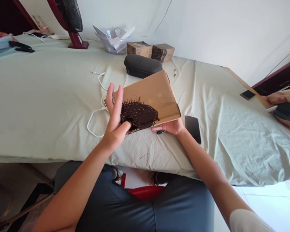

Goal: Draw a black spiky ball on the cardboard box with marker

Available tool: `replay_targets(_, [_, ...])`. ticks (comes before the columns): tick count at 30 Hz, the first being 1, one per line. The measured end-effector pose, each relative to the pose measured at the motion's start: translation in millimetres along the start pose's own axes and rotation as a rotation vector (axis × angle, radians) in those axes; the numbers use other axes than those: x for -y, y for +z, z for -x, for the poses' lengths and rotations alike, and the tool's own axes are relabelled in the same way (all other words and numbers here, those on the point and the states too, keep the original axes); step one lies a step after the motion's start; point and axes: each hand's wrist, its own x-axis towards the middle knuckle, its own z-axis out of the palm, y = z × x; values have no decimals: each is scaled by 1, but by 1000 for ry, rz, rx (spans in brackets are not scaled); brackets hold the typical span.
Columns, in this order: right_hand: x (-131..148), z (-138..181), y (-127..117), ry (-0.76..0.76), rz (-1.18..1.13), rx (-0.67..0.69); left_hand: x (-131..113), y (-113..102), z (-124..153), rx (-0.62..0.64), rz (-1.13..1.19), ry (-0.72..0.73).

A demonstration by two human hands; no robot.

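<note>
A brown cardboard box (151, 90) is held tilted above the cloth-covered table, with a dark brown scribbled patch across its lower left part. My left hand (114, 127) grips the left end, its thumb on the near edge by the patch and its fingers raised along the side. From below, my right hand (174, 126) supports the lower right edge; some of its fingers are hidden under the box. Just beneath it lies a small black object (160, 131), partly covered, perhaps a marker. A black phone (193, 129) rests beside my right wrist.
Behind the box sit a black hard case (142, 65), two small cardboard boxes (168, 51) and a plastic basket (108, 45) of papers. A fan (77, 40) stands farther left. A white cable (89, 124) curls left. Other people's hands (281, 96) show at both sides.
</note>
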Motion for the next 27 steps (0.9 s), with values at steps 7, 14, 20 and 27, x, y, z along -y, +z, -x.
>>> replay_targets(7, [-2,-1,2,-1,61,-22,3,-2,0,55,-34,50])
replay_targets(14, [3,-1,3,-47,148,-110,6,-3,-2,84,-131,33])
replay_targets(20, [-5,-9,8,-158,602,-259,5,2,-1,152,-182,228])
replay_targets(27, [22,12,-9,-190,1105,-353,24,2,2,-2,-259,268])
